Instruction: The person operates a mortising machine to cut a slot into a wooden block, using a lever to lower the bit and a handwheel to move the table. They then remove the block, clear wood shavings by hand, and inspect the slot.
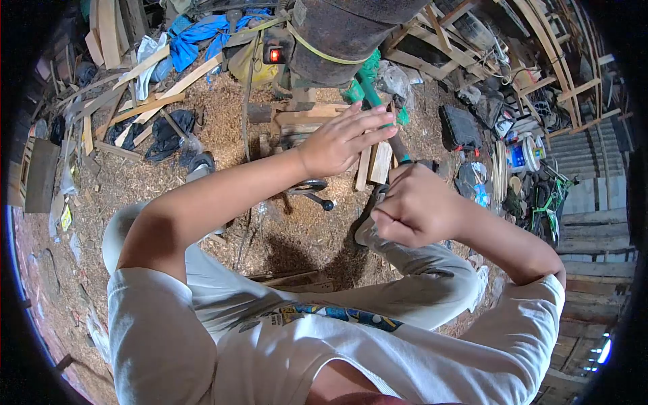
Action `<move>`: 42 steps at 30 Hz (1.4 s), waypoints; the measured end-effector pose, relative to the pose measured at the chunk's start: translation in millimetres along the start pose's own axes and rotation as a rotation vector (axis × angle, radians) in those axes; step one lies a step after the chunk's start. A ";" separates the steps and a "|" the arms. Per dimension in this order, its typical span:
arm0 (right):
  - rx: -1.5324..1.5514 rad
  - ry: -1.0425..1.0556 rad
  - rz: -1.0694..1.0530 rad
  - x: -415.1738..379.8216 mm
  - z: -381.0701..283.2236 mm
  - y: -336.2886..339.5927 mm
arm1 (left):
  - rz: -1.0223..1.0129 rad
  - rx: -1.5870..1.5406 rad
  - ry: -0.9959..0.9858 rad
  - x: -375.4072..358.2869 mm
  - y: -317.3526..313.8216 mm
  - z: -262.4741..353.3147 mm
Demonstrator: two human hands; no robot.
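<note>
Wooden strips (375, 162) stand at twelve o'clock from the left hand (341, 140), whose flat, spread fingers rest on them; at three o'clock the right hand (413, 206) is fisted, contents hidden; white bucket (518, 156) farther right, contents unclear

Sawdust-covered floor (297, 236), wood offcuts (145, 101), blue cloth (202, 34), black case (461, 126)

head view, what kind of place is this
Probably a rough woodworking shed: wood shavings cover the ground, timber offcuts lie scattered, and wooden frames are stacked at the side.
</note>
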State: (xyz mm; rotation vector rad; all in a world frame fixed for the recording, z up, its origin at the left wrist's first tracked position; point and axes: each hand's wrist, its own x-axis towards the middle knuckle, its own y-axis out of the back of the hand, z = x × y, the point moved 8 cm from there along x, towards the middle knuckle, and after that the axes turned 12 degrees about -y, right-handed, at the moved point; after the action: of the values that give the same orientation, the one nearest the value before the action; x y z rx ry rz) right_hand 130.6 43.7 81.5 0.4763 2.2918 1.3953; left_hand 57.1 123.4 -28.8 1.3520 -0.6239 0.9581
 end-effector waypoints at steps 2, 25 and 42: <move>-0.025 0.048 0.002 -1.4 1.8 -20.7 | -0.049 -0.037 -0.021 -7.3 -2.7 0.8; -0.270 0.048 0.405 33.7 97.1 -235.9 | -0.586 -0.017 0.020 -105.2 -51.4 -16.1; 0.028 -0.042 0.246 -19.5 26.4 -62.3 | -0.507 0.059 0.102 1.9 3.7 38.4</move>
State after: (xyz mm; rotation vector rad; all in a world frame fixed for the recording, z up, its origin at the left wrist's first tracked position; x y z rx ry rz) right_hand 156.1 26.7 18.1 0.8126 2.2819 1.4500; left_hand 60.6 86.2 -19.4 1.4112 -0.1579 0.6290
